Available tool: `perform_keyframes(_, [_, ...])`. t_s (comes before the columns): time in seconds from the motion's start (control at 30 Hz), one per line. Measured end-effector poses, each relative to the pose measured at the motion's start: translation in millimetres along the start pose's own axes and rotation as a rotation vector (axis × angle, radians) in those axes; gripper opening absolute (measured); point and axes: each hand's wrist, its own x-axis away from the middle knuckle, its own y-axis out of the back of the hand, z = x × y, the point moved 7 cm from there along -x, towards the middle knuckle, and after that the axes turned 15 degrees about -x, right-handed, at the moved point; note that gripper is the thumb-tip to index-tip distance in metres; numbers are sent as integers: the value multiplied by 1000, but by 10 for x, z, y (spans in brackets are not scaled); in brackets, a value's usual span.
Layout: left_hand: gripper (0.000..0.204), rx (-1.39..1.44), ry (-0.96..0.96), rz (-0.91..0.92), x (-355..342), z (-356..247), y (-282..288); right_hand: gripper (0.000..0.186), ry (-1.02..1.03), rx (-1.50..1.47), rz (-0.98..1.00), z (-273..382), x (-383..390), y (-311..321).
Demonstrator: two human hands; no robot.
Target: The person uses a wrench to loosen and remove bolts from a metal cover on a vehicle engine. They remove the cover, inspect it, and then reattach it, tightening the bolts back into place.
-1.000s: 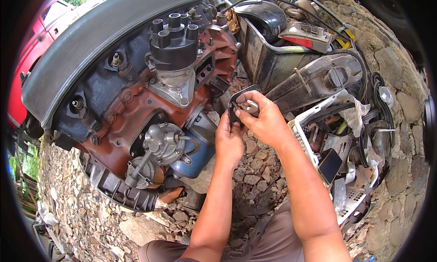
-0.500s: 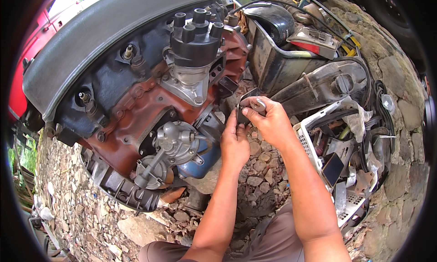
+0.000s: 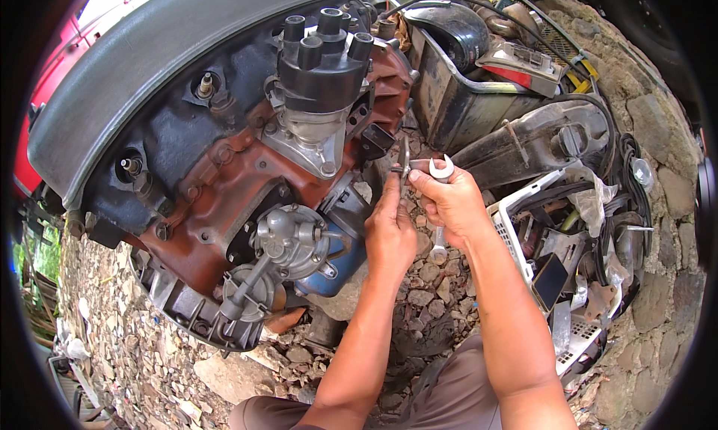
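My left hand [image 3: 390, 232] is closed, its fingertips pinching a thin metal plate [image 3: 405, 155] now seen nearly edge-on. A small dark piece, possibly a bolt, sits at the fingertips; its shape is partly hidden. My right hand [image 3: 452, 202] is closed on a silver wrench [image 3: 441, 170], whose open jaw sticks up past the thumb and whose other end shows below the fingers. The right thumb and forefinger also touch the plate. Both hands are just right of an engine block [image 3: 247, 168] painted rusty brown, with a black distributor cap [image 3: 321, 75] and a grey fuel pump [image 3: 284, 239].
A white crate [image 3: 512, 209] of loose parts, with a phone-like dark slab [image 3: 550, 282], stands at the right. Behind it are a dark metal cover [image 3: 531, 142] and a bin [image 3: 456, 105] of parts. Stones [image 3: 232, 374] litter the ground; a stone wall [image 3: 658, 198] curves along the right.
The plate has turned from showing its dark flat face to nearly edge-on. The wrench has swung more upright, its open jaw and lower end now visible. My right hand has shifted slightly down.
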Motion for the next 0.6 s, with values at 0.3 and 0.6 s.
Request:
perform_keyframes(0.3, [43,-86,-105,-94,-101,-82,59,11,-76,-113,75,6,-92,-63])
perform_keyframes(0.6, [41,-179,-135,-155,-168,-25,158,12,-198,-296,92,-155,-227,-91])
